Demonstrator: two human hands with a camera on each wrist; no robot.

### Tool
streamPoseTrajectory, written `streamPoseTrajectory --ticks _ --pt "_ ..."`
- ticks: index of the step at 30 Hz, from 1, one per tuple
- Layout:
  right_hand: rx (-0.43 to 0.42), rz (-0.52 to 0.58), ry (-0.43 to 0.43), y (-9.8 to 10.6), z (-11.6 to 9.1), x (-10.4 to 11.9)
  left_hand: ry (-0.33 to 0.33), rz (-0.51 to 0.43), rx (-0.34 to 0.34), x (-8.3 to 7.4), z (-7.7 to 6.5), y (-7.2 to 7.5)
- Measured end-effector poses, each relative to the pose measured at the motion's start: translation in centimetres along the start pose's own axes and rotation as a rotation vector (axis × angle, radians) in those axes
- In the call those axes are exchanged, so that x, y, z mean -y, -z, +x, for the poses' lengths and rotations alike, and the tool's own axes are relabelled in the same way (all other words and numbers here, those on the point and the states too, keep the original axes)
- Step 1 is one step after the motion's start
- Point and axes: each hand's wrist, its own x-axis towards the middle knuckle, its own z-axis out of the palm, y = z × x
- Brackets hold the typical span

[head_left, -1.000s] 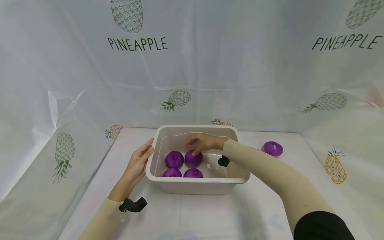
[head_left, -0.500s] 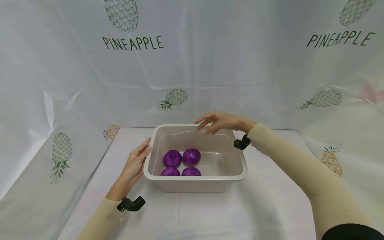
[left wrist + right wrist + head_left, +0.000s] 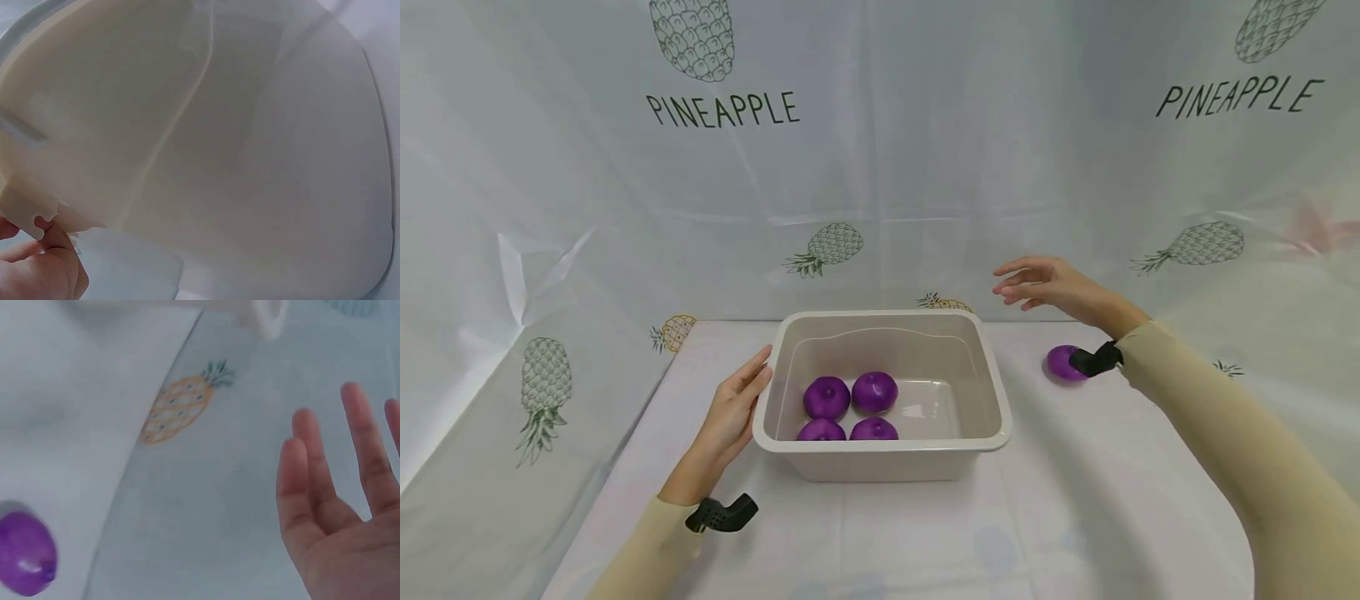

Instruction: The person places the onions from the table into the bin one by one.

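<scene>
Several glossy purple, onion-like rounds point(image 3: 874, 392) lie in the left half of a beige plastic tub point(image 3: 880, 459). My left hand point(image 3: 730, 412) rests against the tub's left side, its fingers extended along the outer wall up to the rim. In the left wrist view the tub's wall point(image 3: 219, 144) fills most of the picture, with part of the left hand point(image 3: 47, 265) at the lower left. Raised to the right of the tub, my right hand point(image 3: 1048, 285) has spread, relaxed fingers and holds nothing. Another purple round point(image 3: 1063, 364) lies on the table below it, partly hidden by the wrist camera.
A white patterned cloth covers the table point(image 3: 925, 533). Behind it hangs a pale curtain point(image 3: 940, 183) printed with pineapples. The loose purple round point(image 3: 26, 553) also shows at the lower left of the right wrist view.
My right hand has lifted from over the purple rounds in the tub and moved right, past the rim. The left hand stays at the tub's side.
</scene>
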Motion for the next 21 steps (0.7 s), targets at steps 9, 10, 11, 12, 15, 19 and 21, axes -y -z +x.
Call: streamPoseTrajectory --ticks 9,10,11,12,15,19,21 --pt "-0.195 -0.086 -0.105 2.2 -3.1 -6.3 -0.014 0.008 0.004 0.1 -0.1 0.1" --pt "-0.216 -0.084 -0.118 2.3 -3.3 -6.9 -0.015 0.008 0.006 0.1 -0.1 0.1" --pt "-0.237 -0.09 -0.133 2.3 -3.4 -7.5 -0.018 0.011 0.005 0.1 -0.1 0.1" --pt "-0.258 -0.089 -0.149 2.3 -3.6 -8.2 -0.018 0.008 0.007 0.2 -0.1 0.1" --pt "-0.328 -0.072 -0.201 1.9 -4.0 -10.2 -0.014 0.004 0.001 0.2 -0.1 0.1" --pt "-0.413 -0.003 -0.271 1.0 -4.7 -13.0 -0.007 0.001 -0.002 0.1 -0.1 0.0" --pt "-0.447 0.014 -0.304 0.5 -5.0 -14.3 -0.005 0.002 0.0 0.1 -0.2 0.0"
